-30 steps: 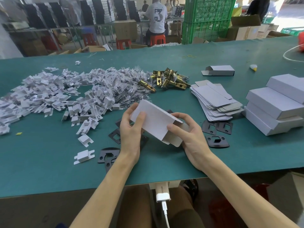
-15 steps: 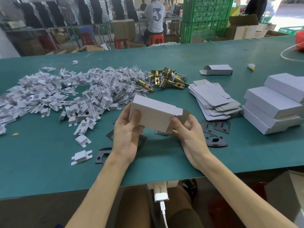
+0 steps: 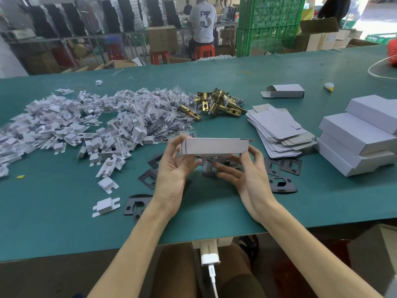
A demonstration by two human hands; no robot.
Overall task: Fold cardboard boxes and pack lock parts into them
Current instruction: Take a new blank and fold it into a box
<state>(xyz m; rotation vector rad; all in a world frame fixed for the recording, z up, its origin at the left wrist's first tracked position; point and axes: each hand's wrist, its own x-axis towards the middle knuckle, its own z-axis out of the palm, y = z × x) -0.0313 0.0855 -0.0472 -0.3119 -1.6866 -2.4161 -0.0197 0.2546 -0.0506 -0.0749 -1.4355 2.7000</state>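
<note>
box held level above the table

the green table (image 3: 64, 229) runs across everything. a wide heap of white inserts (image 3: 64, 125) covers its left side, with clear bags (image 3: 169, 123) of dark bits along the heap's right edge. at the far right sit closed boxes (image 3: 361, 143) in a stack, cut off by the frame edge. just left of them lies a fanned pile of flat blanks (image 3: 277, 132).

the box (image 3: 214, 146) is in front of me, level and off the table, between the heap and the blanks. my left hand (image 3: 171, 173) grips its left end, thumb near me and fingers curled round the far side. my right hand (image 3: 249, 175) holds the right end, thumb up against it and fingers bent underneath.

brass latches (image 3: 219, 104) lie in a clump beyond the box. black plates (image 3: 279, 183) lie scattered under and beside my hands, some partly covered by them. a lone box (image 3: 285, 90) with an open flap rests further back.

something grey hangs under the box between my hands; i cannot tell whether it is a flap. the box's far side and bottom are hidden from me.
</note>
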